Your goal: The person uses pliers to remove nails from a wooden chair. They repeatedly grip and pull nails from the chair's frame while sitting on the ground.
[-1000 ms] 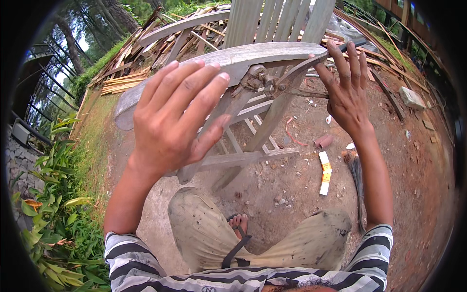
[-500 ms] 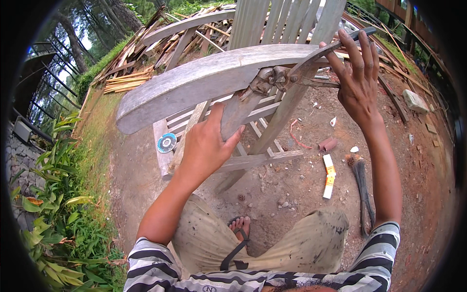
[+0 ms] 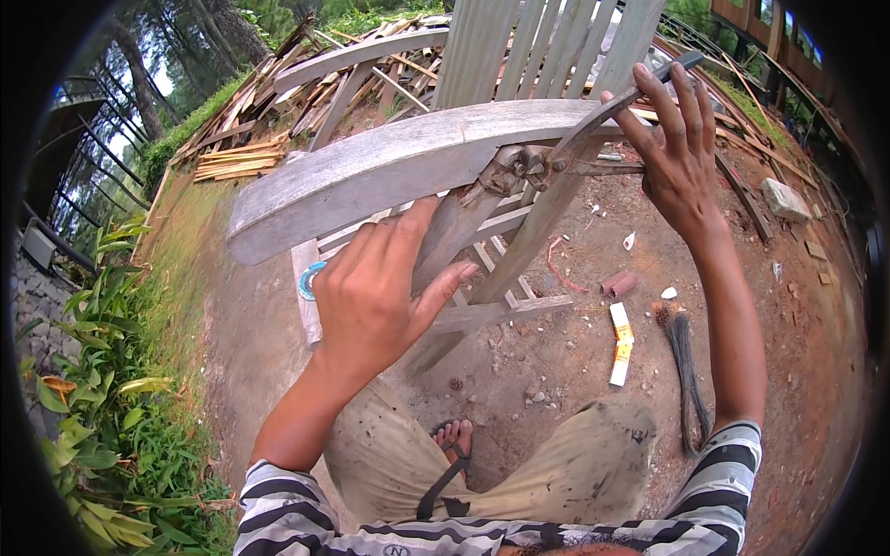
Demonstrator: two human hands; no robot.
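A weathered wooden chair stands in front of me, its curved armrest (image 3: 362, 167) running across the view. My left hand (image 3: 366, 283) is closed around the armrest's slanted support post (image 3: 456, 227), fingers on its left side and thumb on its right. With my right hand (image 3: 681, 171) I grip a pair of dark, worn pincers (image 3: 582, 137), its fingers around the upper handle and the lower handle reaching the palm. The pincers' jaws are at the rough, broken top of the post, under the armrest. What exactly they bite is too small to tell.
On the dirt lie a white-and-orange folded ruler-like piece (image 3: 621, 343), a bundle of dark bristles (image 3: 681, 371) and reddish tube pieces (image 3: 619, 284). A blue-rimmed disc (image 3: 308, 280) rests on the chair's left rail. Scrap wood (image 3: 241, 157) is piled behind; plants (image 3: 120, 417) grow at left.
My left hand has shifted slightly up the post, its fingers straighter, and now covers part of the blue-rimmed disc. The armrest sits slightly lower in view. My right hand keeps hold of the pincers.
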